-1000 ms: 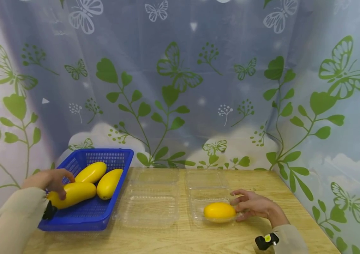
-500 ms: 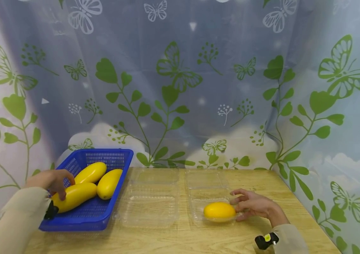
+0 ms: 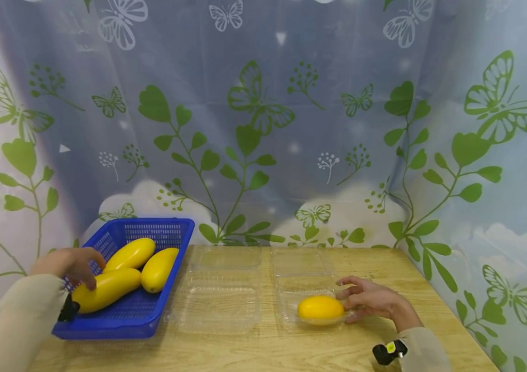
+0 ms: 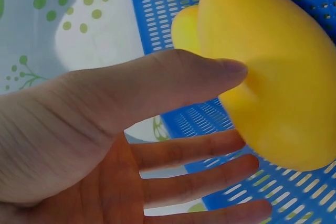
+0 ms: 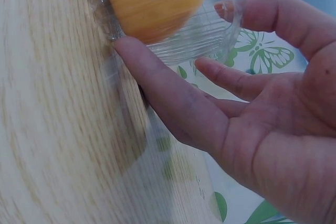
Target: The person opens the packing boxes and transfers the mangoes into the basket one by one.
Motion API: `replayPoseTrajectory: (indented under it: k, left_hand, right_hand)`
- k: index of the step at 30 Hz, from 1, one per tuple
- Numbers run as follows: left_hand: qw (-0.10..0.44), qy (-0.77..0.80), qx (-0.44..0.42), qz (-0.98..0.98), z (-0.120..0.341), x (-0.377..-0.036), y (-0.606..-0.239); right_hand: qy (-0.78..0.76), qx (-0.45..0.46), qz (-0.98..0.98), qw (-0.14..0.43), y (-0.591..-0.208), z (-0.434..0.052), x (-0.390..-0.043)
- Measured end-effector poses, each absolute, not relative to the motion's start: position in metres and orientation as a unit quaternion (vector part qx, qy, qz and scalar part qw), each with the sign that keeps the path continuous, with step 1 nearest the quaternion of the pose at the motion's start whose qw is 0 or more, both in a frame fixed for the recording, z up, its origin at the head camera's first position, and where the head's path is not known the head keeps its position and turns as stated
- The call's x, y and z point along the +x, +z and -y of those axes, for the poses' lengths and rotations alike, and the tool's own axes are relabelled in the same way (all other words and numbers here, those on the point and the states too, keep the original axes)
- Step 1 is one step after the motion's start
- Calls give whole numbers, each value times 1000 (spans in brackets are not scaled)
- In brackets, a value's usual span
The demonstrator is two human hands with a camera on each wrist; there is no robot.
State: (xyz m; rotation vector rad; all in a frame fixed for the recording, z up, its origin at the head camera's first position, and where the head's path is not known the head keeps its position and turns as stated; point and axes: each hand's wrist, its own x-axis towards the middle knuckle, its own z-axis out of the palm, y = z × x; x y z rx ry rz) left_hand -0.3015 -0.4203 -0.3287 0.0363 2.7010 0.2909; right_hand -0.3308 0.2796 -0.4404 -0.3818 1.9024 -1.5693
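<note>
Left hand: the left hand [image 3: 70,262] reaches over the near left rim of the basket [image 3: 152,315], fingers curled down onto the near fruit [image 3: 105,289]; the wrist view shows the thumb [image 4: 173,80] laid against that fruit [image 4: 273,77] with the other fingers straight and spread beneath it, so it touches rather than clamps.
Near fruit: long, smooth, bright yellow, lying slantwise in the basket's front left part.
Right hand: the right hand [image 3: 370,299] rests on the table [image 3: 263,351], fingers loosely spread, tips against the right side of the tray [image 3: 291,289]; in the wrist view one finger [image 5: 168,98] presses the clear wall just under the round fruit [image 5: 157,1].
Round fruit: a shorter yellow oval [image 3: 321,308], sitting in the front half of the right clear tray.
Basket: blue, slotted, at the table's left; two more yellow fruits [image 3: 144,261] lie side by side behind the near one.
Middle tray: a second clear tray [image 3: 219,305] between basket and right tray.
Backdrop: a cloth [image 3: 263,129] printed with green leaves and butterflies.
</note>
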Motion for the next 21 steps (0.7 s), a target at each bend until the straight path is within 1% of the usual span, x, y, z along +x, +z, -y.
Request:
replayPoseTrajectory:
  k: [8, 15, 21]
  left_hand:
    - [208, 98, 28, -973, 416, -301, -320]
    - [196, 106, 37, -974, 404, -302, -314]
    - [188, 146, 16, -971, 386, -301, -307]
  right_hand:
    - [-595, -146, -724, 316, -440, -279, -330]
    - [-597, -148, -722, 317, -441, -280, -330]
    - [-597, -149, -721, 318, -440, -280, -330]
